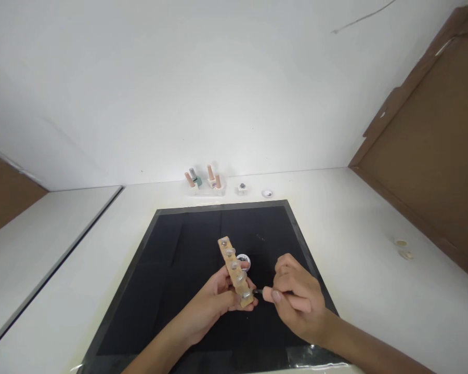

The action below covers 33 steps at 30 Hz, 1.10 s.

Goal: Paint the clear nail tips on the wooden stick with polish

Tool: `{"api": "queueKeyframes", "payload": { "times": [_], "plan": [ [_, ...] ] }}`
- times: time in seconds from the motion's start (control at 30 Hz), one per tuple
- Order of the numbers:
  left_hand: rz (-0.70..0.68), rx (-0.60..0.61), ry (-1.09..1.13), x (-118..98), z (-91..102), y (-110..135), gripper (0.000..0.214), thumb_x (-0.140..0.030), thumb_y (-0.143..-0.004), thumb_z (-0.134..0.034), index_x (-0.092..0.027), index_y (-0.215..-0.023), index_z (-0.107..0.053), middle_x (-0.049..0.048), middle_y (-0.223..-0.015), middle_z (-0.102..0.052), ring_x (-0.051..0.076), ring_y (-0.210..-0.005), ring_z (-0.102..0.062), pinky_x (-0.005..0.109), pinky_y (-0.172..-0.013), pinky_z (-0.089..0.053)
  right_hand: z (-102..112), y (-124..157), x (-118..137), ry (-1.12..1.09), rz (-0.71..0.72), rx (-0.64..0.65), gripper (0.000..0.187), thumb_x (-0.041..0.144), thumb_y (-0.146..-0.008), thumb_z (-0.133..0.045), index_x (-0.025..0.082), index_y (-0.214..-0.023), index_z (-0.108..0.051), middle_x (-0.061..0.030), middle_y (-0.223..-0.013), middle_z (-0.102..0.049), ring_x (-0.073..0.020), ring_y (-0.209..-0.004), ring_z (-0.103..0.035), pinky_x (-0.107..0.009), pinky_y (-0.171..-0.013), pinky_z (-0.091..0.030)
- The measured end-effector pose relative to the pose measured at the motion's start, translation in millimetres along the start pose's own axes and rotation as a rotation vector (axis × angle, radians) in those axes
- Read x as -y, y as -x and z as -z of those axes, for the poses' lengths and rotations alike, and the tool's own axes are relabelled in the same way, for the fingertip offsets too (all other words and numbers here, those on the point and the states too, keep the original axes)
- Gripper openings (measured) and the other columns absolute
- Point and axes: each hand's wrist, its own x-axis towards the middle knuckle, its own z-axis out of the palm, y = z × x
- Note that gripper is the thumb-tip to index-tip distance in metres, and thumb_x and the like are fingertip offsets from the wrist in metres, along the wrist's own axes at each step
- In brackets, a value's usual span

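Observation:
My left hand [214,301] is closed round the near end of a narrow wooden strip [234,270] that carries a row of several clear false nails. The strip points away from me over a black mat [171,270]. My right hand [296,298] is pinched on a thin dark tool [259,292] whose tip touches the nail nearest me. A small round white pot [244,261] sits on the mat just right of the strip, partly behind it.
At the back of the white table stand a clear holder with nail polish bottles [205,181], a small jar [242,188] and a round lid [267,194]. Two small round discs [404,249] lie at the right. A brown panel [432,150] rises on the right.

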Motion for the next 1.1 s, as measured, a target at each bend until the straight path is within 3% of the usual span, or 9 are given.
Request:
{"api": "queueKeyframes", "payload": {
  "times": [0.4,0.6,1.1],
  "plan": [
    [-0.004,0.006,-0.009,2.2,2.3,-1.6,0.047,-0.005,-0.071,-0.062,-0.019,-0.115,-0.053,0.0016,-0.09,-0.062,0.016,-0.08,-0.064,0.034,-0.08,-0.048,1.0,0.0,0.5,0.016,-0.035,-0.008,0.019,0.005,-0.074,-0.049,0.021,-0.065,-0.044,0.0033,-0.051,-0.043,-0.0143,-0.054,-0.042,-0.031,-0.055,-0.038],
    [0.003,0.004,0.005,1.0,1.6,-1.3,0.048,-0.006,-0.07,-0.062,-0.018,-0.115,-0.052,0.0017,-0.089,-0.063,0.015,-0.078,-0.063,0.033,-0.079,-0.048,0.0,-0.6,1.7,-0.033,0.05,0.026,0.017,0.005,-0.074,-0.048,0.021,-0.068,-0.045,0.0032,-0.051,-0.046,-0.014,-0.053,-0.041,-0.031,-0.055,-0.038],
    [-0.01,0.015,-0.008,2.6,2.6,-1.9,0.047,-0.006,-0.07,-0.062,-0.019,-0.114,-0.054,0.002,-0.091,-0.063,0.016,-0.08,-0.063,0.035,-0.08,-0.047,1.1,-2.3,2.7,0.004,0.063,0.003,0.019,0.002,-0.071,-0.047,0.021,-0.068,-0.046,0.0031,-0.05,-0.047,-0.0139,-0.052,-0.04,-0.031,-0.053,-0.038]
  ]
}}
